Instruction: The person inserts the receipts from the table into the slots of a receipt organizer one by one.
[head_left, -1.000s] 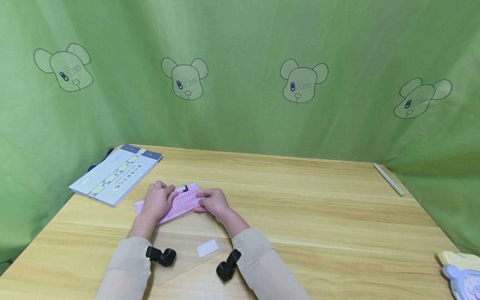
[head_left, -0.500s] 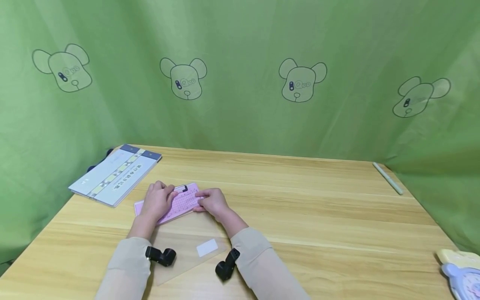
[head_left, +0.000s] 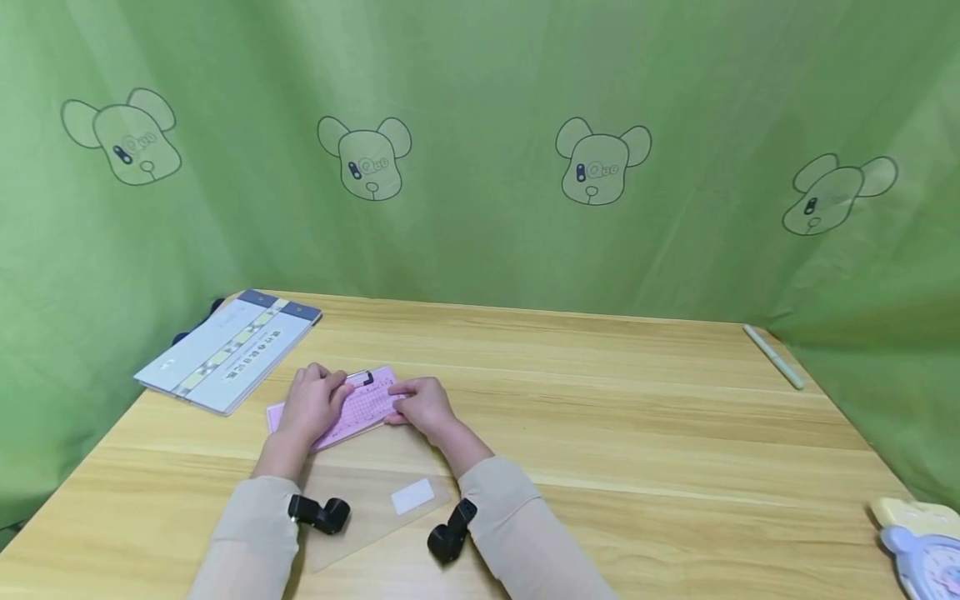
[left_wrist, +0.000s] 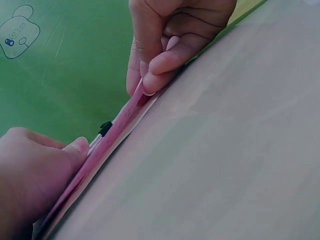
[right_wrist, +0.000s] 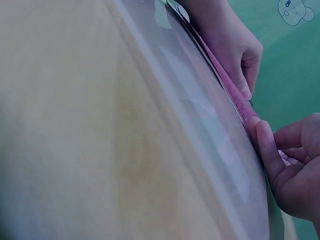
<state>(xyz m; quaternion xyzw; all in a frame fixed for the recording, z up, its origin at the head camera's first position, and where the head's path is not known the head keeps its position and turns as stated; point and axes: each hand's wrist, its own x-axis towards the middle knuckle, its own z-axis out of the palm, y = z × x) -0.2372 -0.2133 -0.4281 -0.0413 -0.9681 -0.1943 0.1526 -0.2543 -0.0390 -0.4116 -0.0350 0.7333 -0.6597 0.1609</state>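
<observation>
A pink pad of printed forms (head_left: 363, 406) with a ruled grid lies tilted near the left front of the table. At its far edge is a small silver clip with a black end (head_left: 367, 378). My left hand (head_left: 311, 404) grips the pad's far left side, fingers over the edge and thumb beside the clip. With thumb and fingers, my right hand (head_left: 426, 407) pinches the pad's right edge. The left wrist view has the pad (left_wrist: 117, 127) nearly edge-on between both hands. Towards me, a clear plastic sheet (head_left: 352, 508) with a white label (head_left: 412, 497) lies under my forearms.
A pale blue folder (head_left: 228, 354) with a dark blue band lies at the back left. Far right rests a pale green stick (head_left: 772, 357). At the right front edge are a yellow object (head_left: 911, 515) and a blue bear-eared object (head_left: 930, 562). A green curtain (head_left: 480, 250) hangs behind the table.
</observation>
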